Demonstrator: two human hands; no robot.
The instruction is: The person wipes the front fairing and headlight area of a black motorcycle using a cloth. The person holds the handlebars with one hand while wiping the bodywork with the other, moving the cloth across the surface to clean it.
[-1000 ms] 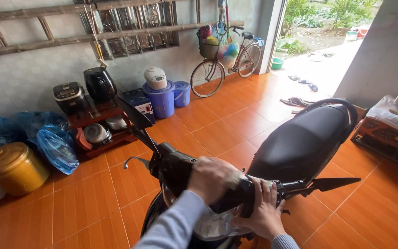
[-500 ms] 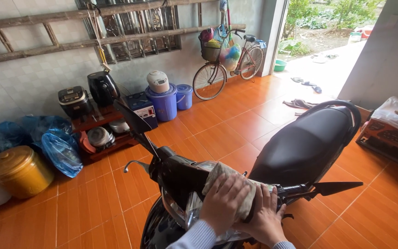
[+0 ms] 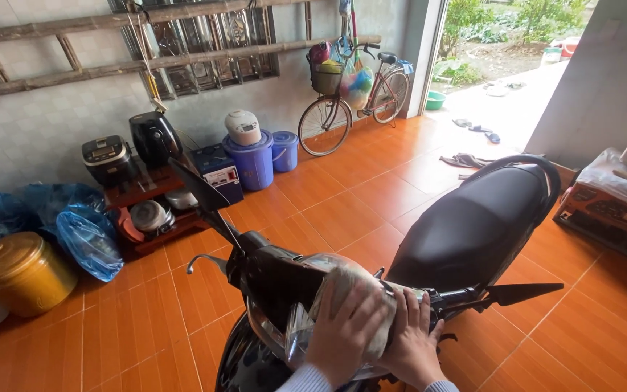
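Grey-beige cloth (image 3: 357,290) lies bunched over the instrument panel of the black motorbike (image 3: 466,232), between the handlebars. Left hand (image 3: 346,330) lies flat on the cloth, fingers extended and spread, pressing down rather than gripping. Right hand (image 3: 414,341) sits just beside it, fingers loosely curved against the cloth edge and the handlebar. Orange floor tiles (image 3: 342,210) surround the bike.

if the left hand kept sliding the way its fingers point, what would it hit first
Probably the rest of the cloth under it, then the black handlebar cover of the motorbike; depth is hard to judge, so this is a rough call.
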